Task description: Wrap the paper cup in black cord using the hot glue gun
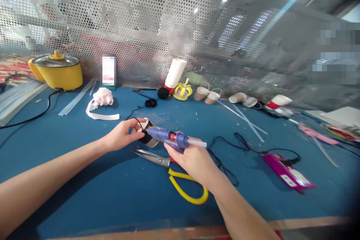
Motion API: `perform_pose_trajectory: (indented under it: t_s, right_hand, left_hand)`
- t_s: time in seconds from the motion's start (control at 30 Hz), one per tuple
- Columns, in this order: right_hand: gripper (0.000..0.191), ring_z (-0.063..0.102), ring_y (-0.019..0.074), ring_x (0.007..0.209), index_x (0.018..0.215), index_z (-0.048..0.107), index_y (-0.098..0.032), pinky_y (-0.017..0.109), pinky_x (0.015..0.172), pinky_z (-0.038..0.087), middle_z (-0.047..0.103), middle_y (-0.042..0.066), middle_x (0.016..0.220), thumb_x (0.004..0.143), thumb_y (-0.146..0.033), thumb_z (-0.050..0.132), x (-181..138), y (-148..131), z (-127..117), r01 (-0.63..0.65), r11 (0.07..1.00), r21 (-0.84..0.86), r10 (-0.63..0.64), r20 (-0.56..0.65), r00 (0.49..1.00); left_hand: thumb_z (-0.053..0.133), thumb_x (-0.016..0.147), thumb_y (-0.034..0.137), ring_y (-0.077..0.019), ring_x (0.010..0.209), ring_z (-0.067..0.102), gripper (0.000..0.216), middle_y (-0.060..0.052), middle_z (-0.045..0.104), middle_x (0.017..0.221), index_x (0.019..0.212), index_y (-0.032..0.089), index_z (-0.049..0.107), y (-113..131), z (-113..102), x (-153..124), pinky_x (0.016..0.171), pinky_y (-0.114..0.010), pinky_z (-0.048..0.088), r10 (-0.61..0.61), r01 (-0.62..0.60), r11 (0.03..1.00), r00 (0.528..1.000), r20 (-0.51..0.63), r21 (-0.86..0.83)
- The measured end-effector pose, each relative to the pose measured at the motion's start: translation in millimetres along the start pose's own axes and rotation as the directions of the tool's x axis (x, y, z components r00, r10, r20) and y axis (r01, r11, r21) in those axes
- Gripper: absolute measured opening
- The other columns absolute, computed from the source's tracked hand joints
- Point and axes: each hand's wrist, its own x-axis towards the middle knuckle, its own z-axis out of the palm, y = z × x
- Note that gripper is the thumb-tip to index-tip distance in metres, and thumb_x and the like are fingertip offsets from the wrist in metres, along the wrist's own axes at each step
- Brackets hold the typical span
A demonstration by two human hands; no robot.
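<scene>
My right hand (197, 157) is wrapped round a blue hot glue gun (165, 135), with a clear glue stick (197, 142) poking out of its back end. The gun's nozzle points left at a small cup (152, 141), dark-sided with a white rim, lying tilted on the table. My left hand (126, 133) pinches this cup at its white edge; a thin black cord (135, 118) runs past the fingers. Below both hands lie scissors (185, 187) with yellow handles, partly hidden by my right hand.
A yellow electric pot (63, 73), a phone (108, 70) and a crumpled white ribbon (102, 97) stand left. Stacked paper cups (176, 73), a yellow crown-shaped piece (182, 90) and small baskets (201, 93) line the mesh panel (135, 18). A purple power strip (289, 174) lies right.
</scene>
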Motion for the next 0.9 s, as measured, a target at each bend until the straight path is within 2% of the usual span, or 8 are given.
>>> perform_pose_trajectory:
  t_s: [0.17, 0.4, 0.67, 0.9]
  right_hand:
    - [0.011, 0.057, 0.0151, 0.053, 0.069, 0.054, -0.019, 0.025, 0.052, 0.045, 0.061, 0.002, 0.061, 0.076, -0.026, 0.050, -0.6, -0.4, -0.7, -0.038, 0.999, 0.007, 0.038, -0.013, 0.999]
    - [0.014, 0.057, 0.0147, 0.051, 0.067, 0.055, -0.019, 0.025, 0.055, 0.046, 0.061, 0.001, 0.058, 0.076, -0.027, 0.049, 1.2, 2.8, -2.9, -0.085, 0.996, 0.026, 0.086, -0.033, 0.996]
    - [0.012, 0.059, 0.0149, 0.054, 0.073, 0.059, -0.017, 0.024, 0.053, 0.046, 0.064, 0.003, 0.063, 0.075, -0.024, 0.050, 0.5, -2.1, -4.2, -0.054, 0.998, 0.039, 0.055, -0.023, 0.998]
    - [0.020, 0.055, 0.0136, 0.048, 0.062, 0.056, -0.017, 0.024, 0.053, 0.045, 0.060, 0.001, 0.053, 0.077, -0.027, 0.049, 2.4, 4.0, -3.9, -0.067, 0.998, -0.015, 0.066, -0.048, 0.997]
  left_hand:
    - [0.053, 0.074, 0.034, -0.0249, 0.106, 0.054, 0.019, -0.009, 0.052, 0.126, 0.068, 0.017, 0.047, 1.2, -1.5, 0.0, 0.088, -0.036, 0.041, 0.008, -0.008, 1.000, 1.000, 0.031, 0.015]
    - [0.053, 0.074, 0.030, -0.0246, 0.117, 0.047, 0.015, -0.008, 0.050, 0.128, 0.069, 0.018, 0.046, -0.6, -3.3, 0.1, 0.090, -0.034, 0.040, 0.028, -0.026, 0.999, 0.996, 0.079, -0.025]
    - [0.052, 0.075, 0.034, -0.0263, 0.116, 0.048, 0.017, -0.008, 0.049, 0.129, 0.071, 0.018, 0.046, 2.2, -4.4, -0.3, 0.091, -0.037, 0.039, 0.012, -0.014, 1.000, 0.995, 0.097, 0.018]
    - [0.053, 0.075, 0.033, -0.0249, 0.119, 0.045, 0.017, -0.008, 0.050, 0.128, 0.069, 0.019, 0.045, -0.5, -4.4, 0.2, 0.094, -0.036, 0.037, 0.029, -0.028, 1.000, 0.994, 0.105, -0.013]
